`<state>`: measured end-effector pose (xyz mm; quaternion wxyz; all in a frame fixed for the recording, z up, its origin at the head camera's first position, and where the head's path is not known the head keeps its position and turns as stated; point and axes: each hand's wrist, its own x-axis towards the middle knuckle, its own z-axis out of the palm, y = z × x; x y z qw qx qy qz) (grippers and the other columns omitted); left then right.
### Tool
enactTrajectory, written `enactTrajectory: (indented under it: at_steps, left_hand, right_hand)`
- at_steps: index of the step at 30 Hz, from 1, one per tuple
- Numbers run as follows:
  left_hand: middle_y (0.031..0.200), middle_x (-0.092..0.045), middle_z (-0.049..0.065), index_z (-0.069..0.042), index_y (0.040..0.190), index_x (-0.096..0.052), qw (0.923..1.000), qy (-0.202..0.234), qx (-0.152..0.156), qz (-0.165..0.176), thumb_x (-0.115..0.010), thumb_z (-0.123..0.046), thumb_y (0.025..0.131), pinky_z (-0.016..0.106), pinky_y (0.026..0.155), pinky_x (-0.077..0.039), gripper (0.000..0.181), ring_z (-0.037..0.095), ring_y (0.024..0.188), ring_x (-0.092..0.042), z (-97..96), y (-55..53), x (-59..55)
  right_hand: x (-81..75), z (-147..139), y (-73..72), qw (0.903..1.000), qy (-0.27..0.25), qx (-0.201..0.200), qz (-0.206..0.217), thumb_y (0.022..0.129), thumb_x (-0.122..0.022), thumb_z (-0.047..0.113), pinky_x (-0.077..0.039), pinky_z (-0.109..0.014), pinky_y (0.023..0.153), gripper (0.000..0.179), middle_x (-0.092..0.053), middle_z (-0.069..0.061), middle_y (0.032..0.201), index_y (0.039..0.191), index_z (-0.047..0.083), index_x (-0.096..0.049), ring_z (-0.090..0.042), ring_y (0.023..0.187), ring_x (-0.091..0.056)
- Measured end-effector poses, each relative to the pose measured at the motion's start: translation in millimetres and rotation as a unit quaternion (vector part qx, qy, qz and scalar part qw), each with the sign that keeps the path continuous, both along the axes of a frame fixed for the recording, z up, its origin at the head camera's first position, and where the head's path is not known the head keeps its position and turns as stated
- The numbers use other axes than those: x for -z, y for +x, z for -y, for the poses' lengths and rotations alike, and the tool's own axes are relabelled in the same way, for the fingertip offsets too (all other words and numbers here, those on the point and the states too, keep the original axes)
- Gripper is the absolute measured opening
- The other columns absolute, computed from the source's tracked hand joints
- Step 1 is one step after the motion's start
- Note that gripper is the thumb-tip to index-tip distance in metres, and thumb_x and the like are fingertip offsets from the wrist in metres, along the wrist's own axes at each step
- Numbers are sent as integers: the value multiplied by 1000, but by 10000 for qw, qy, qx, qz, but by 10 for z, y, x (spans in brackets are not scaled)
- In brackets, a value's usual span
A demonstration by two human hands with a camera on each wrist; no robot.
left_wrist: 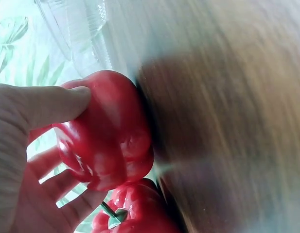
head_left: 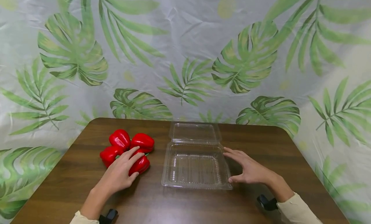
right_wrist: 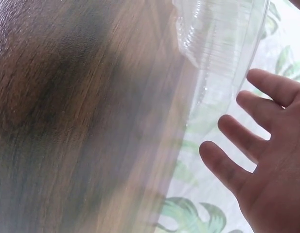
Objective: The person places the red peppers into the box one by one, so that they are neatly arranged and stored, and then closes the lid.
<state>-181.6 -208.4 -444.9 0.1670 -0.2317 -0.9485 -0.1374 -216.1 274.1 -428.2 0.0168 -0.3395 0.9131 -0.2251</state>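
Several glossy red bell peppers lie close together on the left of the table. My left hand (head_left: 120, 172) is on the nearest bell pepper (head_left: 141, 166), gripping it with the thumb on one side and the fingers curved round the other. In the left wrist view the thumb presses on this pepper's side, and another bell pepper (left_wrist: 135, 208) with a green stem sits right beside it. A clear plastic clamshell container (head_left: 195, 167) stands in the middle, its lid (head_left: 195, 133) folded back. At its right edge is my right hand (head_left: 252, 167), fingers spread, fingertips and thumb right at the rim.
The brown wooden table (head_left: 200, 206) has rounded far corners. Behind it hangs a pale cloth (head_left: 191, 34) printed with green leaves. Farther back in the group lie a bell pepper (head_left: 119, 139) and another bell pepper (head_left: 142, 141).
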Motion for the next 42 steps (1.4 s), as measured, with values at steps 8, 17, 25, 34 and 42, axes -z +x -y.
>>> enactTrajectory:
  at_steps: [8, 17, 25, 34, 42]
  left_hand:
    - [144, -54, 16, -13, 133, -60, 9999, -20, -106, 38, -89, -16, 69, 55, 92, -56, 70, 37, 121, -59, -1, 35, -9]
    - [144, -53, 16, -15, 133, -60, 9998, 61, -40, 167, -88, -11, 70, 53, 91, -57, 69, 36, 122, -59, -29, 7, -41]
    - [145, -53, 15, -15, 135, -59, 9998, 70, -43, 187, -87, -10, 71, 52, 91, -57, 70, 34, 126, -57, -22, 18, -33]
    - [147, -52, 13, -15, 135, -60, 9998, -83, -27, 172, -86, -11, 72, 52, 95, -55, 68, 34, 128, -57, -29, 15, -23]
    - [147, -53, 12, -16, 136, -60, 9997, -136, -90, 154, -86, -15, 74, 53, 97, -54, 67, 35, 124, -59, -28, 26, -32]
  right_hand:
    - [-1, 25, -12, 9999, -29, -96, -10, 77, -81, 48, -44, -66, 98, 87, -38, -18, 157, 145, 5, -47, -41, 137, -41]
    - [13, -8, -23, 9999, -17, -144, 11, 79, -80, 47, -44, -67, 97, 86, -36, -20, 158, 146, 5, -46, -45, 137, -42]
    - [-3, 4, -31, 9998, 31, -183, 89, 81, -78, 47, -43, -67, 98, 86, -34, -20, 159, 147, 5, -45, -45, 138, -41]
    - [6, 4, -52, 9996, -34, -232, 130, 81, -78, 47, -42, -69, 97, 86, -33, -22, 159, 147, 5, -44, -48, 137, -41]
    - [26, 4, -38, 9997, -17, -240, -30, 80, -79, 47, -45, -66, 94, 85, -36, -21, 157, 146, 6, -46, -45, 135, -44]
